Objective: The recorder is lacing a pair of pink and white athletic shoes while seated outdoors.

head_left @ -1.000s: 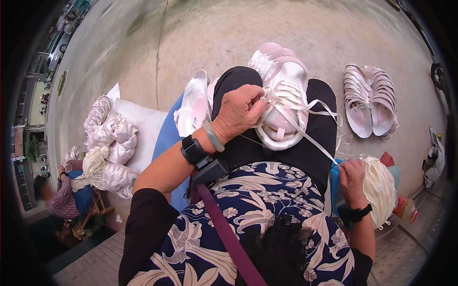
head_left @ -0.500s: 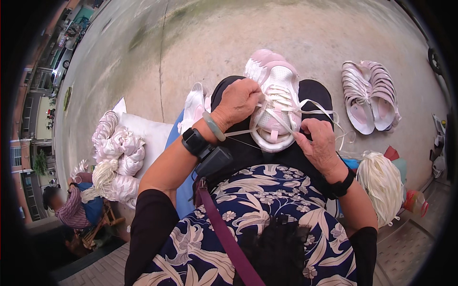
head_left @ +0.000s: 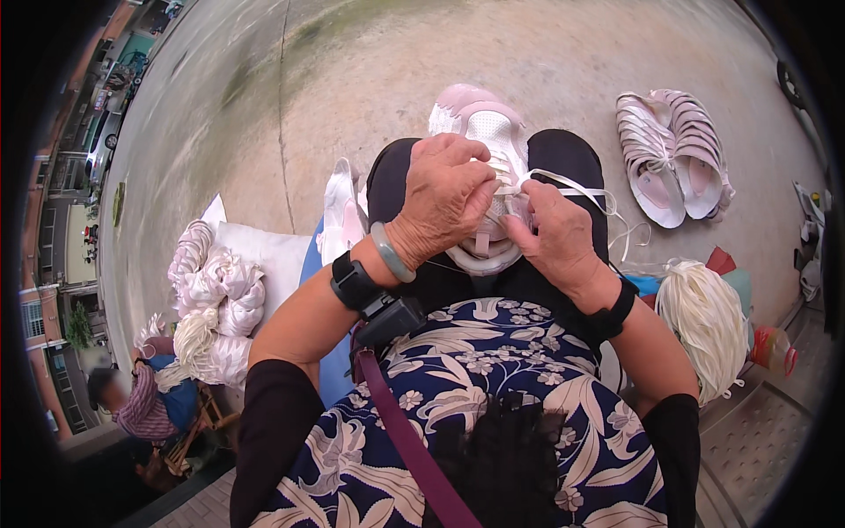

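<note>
On my lap lies a pink and white shoe upper [head_left: 495,128], its heel opening towards me, with more uppers beneath its far end. My left hand [head_left: 447,192] is closed over its left side, fingers bent at the lacing; what they pinch is mostly hidden. From the right, my right hand [head_left: 562,236] pinches a white shoelace [head_left: 574,187] between thumb and fingers close to the eyelets. The lace's loose end trails right over my knee. Both hands meet above the tongue, covering much of the lacing.
Bundled uppers [head_left: 673,158] lie on the ground at the right. A thick hank of white laces [head_left: 700,326] hangs near my right elbow. At the left are piled upper bundles [head_left: 216,290] and a single upper [head_left: 341,207] by my knee. A seated person [head_left: 141,400] is farther left.
My hands have come closer together over the lacing; the left has moved across the shoe and the right up to the eyelets. The lace strand formerly stretched left is no longer visible.
</note>
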`<state>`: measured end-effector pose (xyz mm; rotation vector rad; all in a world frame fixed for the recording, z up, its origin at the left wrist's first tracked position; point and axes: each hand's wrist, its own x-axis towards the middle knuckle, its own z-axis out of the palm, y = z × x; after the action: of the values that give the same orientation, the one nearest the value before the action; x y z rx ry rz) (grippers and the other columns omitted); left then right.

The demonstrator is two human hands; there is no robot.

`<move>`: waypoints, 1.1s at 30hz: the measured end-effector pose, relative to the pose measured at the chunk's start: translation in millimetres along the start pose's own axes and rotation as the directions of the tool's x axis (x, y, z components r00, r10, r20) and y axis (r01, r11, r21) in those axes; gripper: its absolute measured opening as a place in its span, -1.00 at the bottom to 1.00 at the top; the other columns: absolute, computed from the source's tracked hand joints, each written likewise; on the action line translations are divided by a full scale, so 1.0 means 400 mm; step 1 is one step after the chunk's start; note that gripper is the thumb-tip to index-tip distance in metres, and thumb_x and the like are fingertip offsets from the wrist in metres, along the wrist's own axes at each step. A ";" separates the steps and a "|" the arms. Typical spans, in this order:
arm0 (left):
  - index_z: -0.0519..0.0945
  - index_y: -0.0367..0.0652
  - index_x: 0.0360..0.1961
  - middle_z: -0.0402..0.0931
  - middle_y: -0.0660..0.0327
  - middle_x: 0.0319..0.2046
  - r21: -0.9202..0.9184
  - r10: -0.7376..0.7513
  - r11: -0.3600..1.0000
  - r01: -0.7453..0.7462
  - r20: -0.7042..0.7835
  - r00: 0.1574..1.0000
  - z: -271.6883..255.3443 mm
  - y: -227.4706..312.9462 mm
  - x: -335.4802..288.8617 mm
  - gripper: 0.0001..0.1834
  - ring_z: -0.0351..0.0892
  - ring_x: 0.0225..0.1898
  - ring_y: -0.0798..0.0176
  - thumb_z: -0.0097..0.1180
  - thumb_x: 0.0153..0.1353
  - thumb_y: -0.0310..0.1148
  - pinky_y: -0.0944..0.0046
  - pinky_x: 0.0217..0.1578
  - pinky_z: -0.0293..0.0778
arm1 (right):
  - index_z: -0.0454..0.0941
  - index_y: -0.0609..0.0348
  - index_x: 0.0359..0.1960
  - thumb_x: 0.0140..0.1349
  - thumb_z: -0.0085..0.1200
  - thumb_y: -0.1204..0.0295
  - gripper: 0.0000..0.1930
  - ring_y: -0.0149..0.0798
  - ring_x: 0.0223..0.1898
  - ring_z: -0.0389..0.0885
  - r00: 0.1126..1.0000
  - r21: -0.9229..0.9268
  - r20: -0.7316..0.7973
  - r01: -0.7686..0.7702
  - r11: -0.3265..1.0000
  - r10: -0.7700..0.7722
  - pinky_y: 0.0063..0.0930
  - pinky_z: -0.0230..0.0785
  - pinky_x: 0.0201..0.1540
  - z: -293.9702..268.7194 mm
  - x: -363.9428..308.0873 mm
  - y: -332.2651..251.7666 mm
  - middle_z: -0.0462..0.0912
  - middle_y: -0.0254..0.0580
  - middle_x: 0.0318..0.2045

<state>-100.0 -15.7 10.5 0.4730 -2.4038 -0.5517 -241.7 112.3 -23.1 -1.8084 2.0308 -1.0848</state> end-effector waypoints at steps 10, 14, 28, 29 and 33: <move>0.64 -0.11 -0.50 0.52 0.19 -0.14 0.160 -0.009 0.987 -0.005 0.090 0.996 0.081 0.023 -0.043 -0.89 0.40 0.03 0.05 0.17 -0.12 -0.39 -0.01 0.10 0.12 | 0.43 0.25 -0.34 -0.01 0.07 0.47 -0.81 0.01 -0.46 0.54 0.994 -0.093 -0.002 0.112 0.989 -0.112 -0.23 0.42 -0.42 0.009 -0.004 0.002 0.47 -0.01 -0.46; 0.63 -0.12 -0.51 0.51 0.17 -0.10 0.188 -0.052 0.981 0.041 0.054 0.997 0.098 0.027 -0.049 -0.90 0.37 0.06 0.03 0.16 -0.10 -0.38 -0.04 0.10 0.09 | 0.44 0.24 -0.36 0.00 0.05 0.48 -0.85 0.02 -0.45 0.53 0.989 -0.070 -0.048 0.140 0.988 -0.143 -0.22 0.42 -0.40 0.025 -0.003 0.006 0.47 0.00 -0.45; 0.48 -0.16 -0.55 0.35 0.10 0.13 0.345 -0.037 0.938 -0.032 0.192 0.981 -0.096 0.046 -0.087 -0.96 0.17 0.23 -0.13 0.10 -0.06 -0.52 -0.20 0.23 -0.14 | 0.47 0.24 -0.23 0.00 0.03 0.47 -0.75 -0.11 -0.51 0.54 0.975 0.314 -0.034 -0.197 0.929 0.219 -0.28 0.40 -0.42 0.019 -0.041 0.031 0.52 -0.07 -0.49; 0.48 -0.17 -0.55 0.36 0.08 0.13 0.400 -0.067 0.917 -0.003 0.160 0.985 -0.134 0.017 -0.114 -0.96 0.18 0.22 -0.15 0.09 -0.04 -0.52 -0.19 0.23 -0.13 | 0.47 0.24 -0.23 0.00 0.03 0.47 -0.75 -0.11 -0.51 0.54 0.974 0.314 -0.039 -0.201 0.928 0.224 -0.28 0.40 -0.42 0.018 -0.041 0.033 0.52 -0.07 -0.49; 0.47 -0.17 -0.54 0.35 0.07 0.14 0.648 -0.245 0.731 0.212 -0.041 0.969 -0.284 -0.112 -0.262 -0.97 0.19 0.23 -0.11 0.04 -0.02 -0.53 -0.20 0.24 -0.15 | 0.50 0.23 -0.18 0.00 0.05 0.47 -0.71 -0.13 -0.52 0.53 0.984 0.320 -0.056 -0.144 0.936 0.171 -0.30 0.41 -0.40 0.023 -0.040 0.042 0.50 -0.08 -0.48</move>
<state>59.5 -36.6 19.1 1.0756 -2.5555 0.2194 -245.4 123.1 -45.1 -1.4402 1.8777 -1.3645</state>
